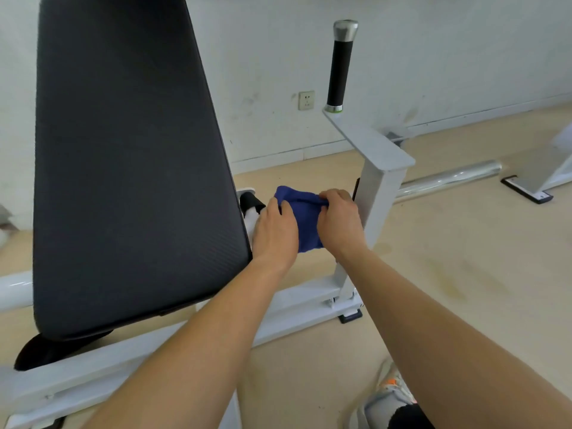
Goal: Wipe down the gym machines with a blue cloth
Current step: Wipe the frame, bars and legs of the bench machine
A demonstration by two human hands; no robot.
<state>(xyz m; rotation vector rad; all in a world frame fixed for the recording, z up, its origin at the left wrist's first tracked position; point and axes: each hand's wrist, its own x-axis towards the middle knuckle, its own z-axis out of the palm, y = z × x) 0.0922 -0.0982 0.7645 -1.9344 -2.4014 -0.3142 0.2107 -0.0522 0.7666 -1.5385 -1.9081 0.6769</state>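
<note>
just left of the white post (pixel 376 205), both hands hold the blue cloth (pixel 301 212) in the air: the left hand (pixel 274 230) grips its left edge, the right hand (pixel 339 221) pinches its top. it is bunched, so it may slip or wipe poorly, i think. the right knuckles, close beside the post, could knock it.

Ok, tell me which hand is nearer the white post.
The right hand, beside the post; the left hand grips the blue cloth's other side, by the black pad.
</note>
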